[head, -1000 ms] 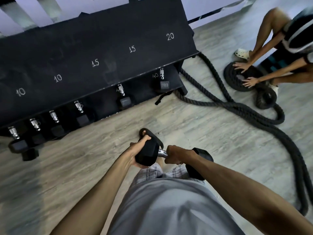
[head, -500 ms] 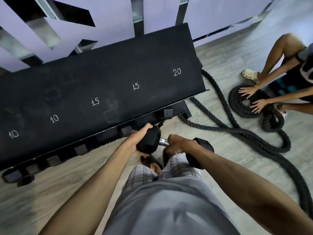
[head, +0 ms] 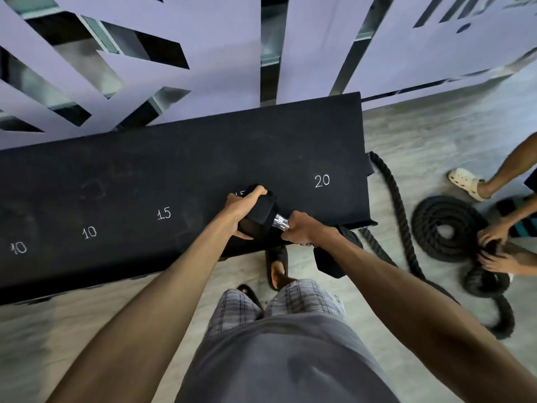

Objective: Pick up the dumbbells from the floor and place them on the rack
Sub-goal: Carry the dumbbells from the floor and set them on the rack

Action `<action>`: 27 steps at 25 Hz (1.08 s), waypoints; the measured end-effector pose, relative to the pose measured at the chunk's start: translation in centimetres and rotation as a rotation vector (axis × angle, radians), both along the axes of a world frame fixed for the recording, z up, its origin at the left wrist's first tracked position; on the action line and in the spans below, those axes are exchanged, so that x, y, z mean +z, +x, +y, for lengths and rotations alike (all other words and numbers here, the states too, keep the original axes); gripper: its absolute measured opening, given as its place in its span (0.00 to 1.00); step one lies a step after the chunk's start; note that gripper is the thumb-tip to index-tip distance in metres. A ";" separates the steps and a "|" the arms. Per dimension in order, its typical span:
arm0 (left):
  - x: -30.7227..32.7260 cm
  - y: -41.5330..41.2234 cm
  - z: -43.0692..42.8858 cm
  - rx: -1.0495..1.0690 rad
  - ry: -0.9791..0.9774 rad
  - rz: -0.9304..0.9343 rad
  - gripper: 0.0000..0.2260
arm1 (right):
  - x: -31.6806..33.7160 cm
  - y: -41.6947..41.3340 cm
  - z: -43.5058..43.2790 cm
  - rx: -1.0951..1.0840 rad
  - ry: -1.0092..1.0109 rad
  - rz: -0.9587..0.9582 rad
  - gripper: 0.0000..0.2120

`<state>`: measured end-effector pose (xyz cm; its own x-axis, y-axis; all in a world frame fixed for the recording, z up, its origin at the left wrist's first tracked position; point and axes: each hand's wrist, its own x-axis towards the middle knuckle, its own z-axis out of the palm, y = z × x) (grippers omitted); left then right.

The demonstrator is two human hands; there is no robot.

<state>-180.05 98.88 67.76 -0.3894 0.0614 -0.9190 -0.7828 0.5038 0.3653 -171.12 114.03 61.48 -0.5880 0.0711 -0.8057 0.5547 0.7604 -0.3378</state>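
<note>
Two hands hold one black dumbbell over the black rack. The left hand has its grip curled round the far head, over a white 15. The right hand has its grip tight round the shiny bar. The near head hangs past the rack's front edge, above the floor. A thick rope lies coiled on the floor at the right.

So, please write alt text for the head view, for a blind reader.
Two hands hold a black hexagonal dumbbell with a chrome handle over a black numbered rack: left hand on one head, right hand gripping the handle. Black rope lies coiled nearby.
</note>
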 end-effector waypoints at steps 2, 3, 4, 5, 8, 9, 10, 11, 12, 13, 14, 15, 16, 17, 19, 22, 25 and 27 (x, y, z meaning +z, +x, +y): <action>-0.1 -2.1 1.7 0.022 -0.014 0.025 0.32 | -0.7 -2.3 1.5 -0.010 -0.013 0.017 0.07; -0.4 -3.2 2.5 0.024 -0.024 0.040 0.32 | -1.0 -3.3 2.1 -0.024 -0.018 0.021 0.07; -0.6 -4.2 3.2 0.017 -0.040 0.056 0.34 | -1.5 -4.3 2.6 -0.046 -0.021 0.029 0.08; -0.8 -5.2 4.0 0.010 -0.059 0.079 0.37 | -1.8 -5.2 3.0 -0.067 -0.014 0.039 0.09; -1.2 -7.4 6.1 -0.005 -0.124 0.162 0.40 | -2.9 -7.2 3.9 -0.150 -0.018 0.076 0.10; -1.5 -8.2 6.8 -0.010 -0.138 0.189 0.40 | -3.3 -7.8 4.2 -0.189 -0.033 0.088 0.10; -1.7 -8.8 7.4 -0.019 -0.149 0.214 0.41 | -3.6 -8.3 4.5 -0.225 -0.047 0.105 0.08; -1.9 -9.4 8.0 -0.038 -0.155 0.239 0.42 | -3.7 -8.6 4.7 -0.256 -0.052 0.123 0.06; -2.3 -10.0 8.6 -0.061 -0.157 0.263 0.43 | -4.1 -8.9 4.8 -0.283 -0.047 0.141 0.05; -2.8 -10.6 9.1 -0.085 -0.159 0.284 0.43 | -4.3 -9.2 5.0 -0.312 -0.041 0.151 0.06; -3.1 -11.1 9.5 -0.115 -0.163 0.297 0.43 | -4.6 -9.5 5.1 -0.345 -0.040 0.161 0.07; -3.3 -11.6 10.0 -0.152 -0.172 0.311 0.43 | -4.8 -9.8 5.1 -0.378 -0.039 0.166 0.08; -3.5 -12.1 10.4 -0.190 -0.181 0.324 0.44 | -5.1 -10.1 5.2 -0.411 -0.045 0.169 0.09; -3.7 -12.5 10.8 -0.222 -0.189 0.338 0.45 | -5.4 -10.3 5.3 -0.445 -0.052 0.164 0.09; -4.1 -12.9 11.7 -0.270 -0.204 0.368 0.46 | -6.1 -10.6 5.3 -0.499 -0.070 0.152 0.10; -4.6 -13.1 12.8 -0.328 -0.236 0.392 0.45 | -7.3 -10.9 5.5 -0.528 -0.076 0.128 0.10; -5.4 -13.1 13.1 -0.365 -0.240 0.398 0.44 | -7.8 -10.9 5.5 -0.561 -0.072 0.107 0.11; -6.1 -13.3 12.5 -0.359 -0.210 0.402 0.43 | -8.0 -10.9 5.2 -0.565 -0.053 0.108 0.10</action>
